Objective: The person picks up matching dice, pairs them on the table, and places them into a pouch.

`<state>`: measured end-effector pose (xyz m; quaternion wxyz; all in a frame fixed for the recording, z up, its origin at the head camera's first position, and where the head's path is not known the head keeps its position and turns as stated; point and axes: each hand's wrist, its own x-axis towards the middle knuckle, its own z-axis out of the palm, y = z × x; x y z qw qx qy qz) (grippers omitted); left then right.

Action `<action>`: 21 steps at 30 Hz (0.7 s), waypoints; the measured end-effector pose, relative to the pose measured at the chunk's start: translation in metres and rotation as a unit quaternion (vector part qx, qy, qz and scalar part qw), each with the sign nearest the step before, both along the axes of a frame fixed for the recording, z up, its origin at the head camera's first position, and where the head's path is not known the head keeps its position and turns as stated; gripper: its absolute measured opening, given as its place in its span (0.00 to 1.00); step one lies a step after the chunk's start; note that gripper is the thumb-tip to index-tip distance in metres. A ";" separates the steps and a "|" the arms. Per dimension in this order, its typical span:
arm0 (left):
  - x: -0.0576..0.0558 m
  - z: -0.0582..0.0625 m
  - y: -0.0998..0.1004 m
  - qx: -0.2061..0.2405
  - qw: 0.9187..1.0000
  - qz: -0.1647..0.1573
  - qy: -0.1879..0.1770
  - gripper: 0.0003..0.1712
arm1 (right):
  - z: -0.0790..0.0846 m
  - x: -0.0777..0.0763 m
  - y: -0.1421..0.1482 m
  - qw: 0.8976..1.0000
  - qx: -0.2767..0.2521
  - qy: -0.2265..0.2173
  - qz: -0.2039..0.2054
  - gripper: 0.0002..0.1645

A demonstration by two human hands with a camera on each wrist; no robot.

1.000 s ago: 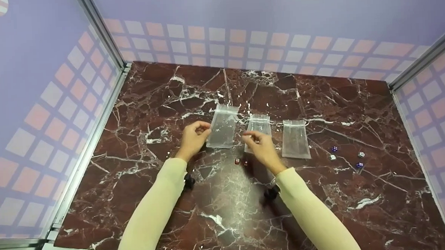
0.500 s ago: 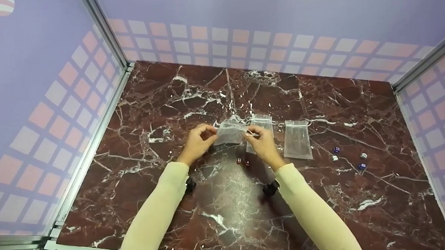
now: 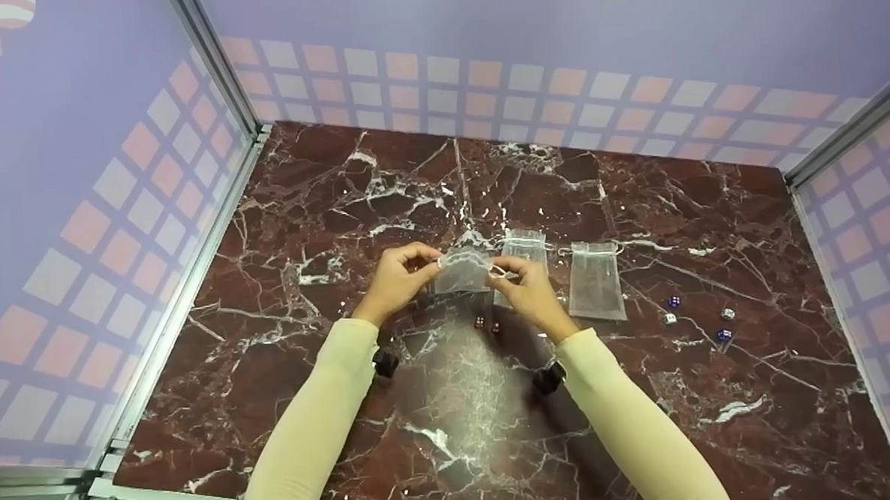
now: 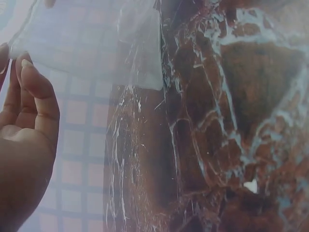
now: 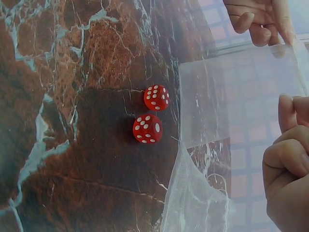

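Head view, from the left: one lilac wall panel [image 3: 57, 147], printed with pink and pale squares, beside a dark red marbled tabletop [image 3: 234, 402]. One left hand [image 3: 397, 278] in a pale yellow sleeve [image 3: 295, 429], thumb and forefinger pinching an upper corner of a sheer white drawstring pouch [image 3: 462, 273]; remaining fingers bent. Said pouch: stretched between both hands, raised in front of me, its body hanging down; whether its lower edge touches the tabletop I cannot tell. Two red dice with white pips [image 3: 480, 322], near each other on the tabletop, just beside the pouch's lower edge. One second sheer pouch [image 3: 525, 244], lying flat, partly covered by the right hand [image 3: 528, 288]. That hand: thumb and forefinger pinching the held pouch's other upper corner, a loop of white cord [image 3: 499, 270] showing at the fingertips. One third sheer pouch [image 3: 597, 282], flat, drawstring end away from the person. Four loose dice, far right: a white die [image 3: 669, 318] near a blue die [image 3: 674, 301]; another white die [image 3: 728, 314] near another blue die [image 3: 724, 335].
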<state>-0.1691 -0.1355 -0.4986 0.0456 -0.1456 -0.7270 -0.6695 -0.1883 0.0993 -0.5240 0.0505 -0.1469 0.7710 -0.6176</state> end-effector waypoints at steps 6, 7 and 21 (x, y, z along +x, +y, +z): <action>0.002 0.000 -0.005 -0.009 0.999 -0.027 -0.017 0.05 | 0.001 0.004 0.002 1.000 -0.025 -0.009 -0.010 0.15; 0.002 0.000 -0.006 -0.009 0.999 -0.032 -0.018 0.05 | 0.002 0.004 0.002 1.000 -0.025 -0.009 -0.016 0.15; -0.001 0.012 -0.011 -0.042 0.991 -0.130 0.015 0.05 | 0.026 0.016 -0.004 0.998 0.001 0.026 -0.052 0.06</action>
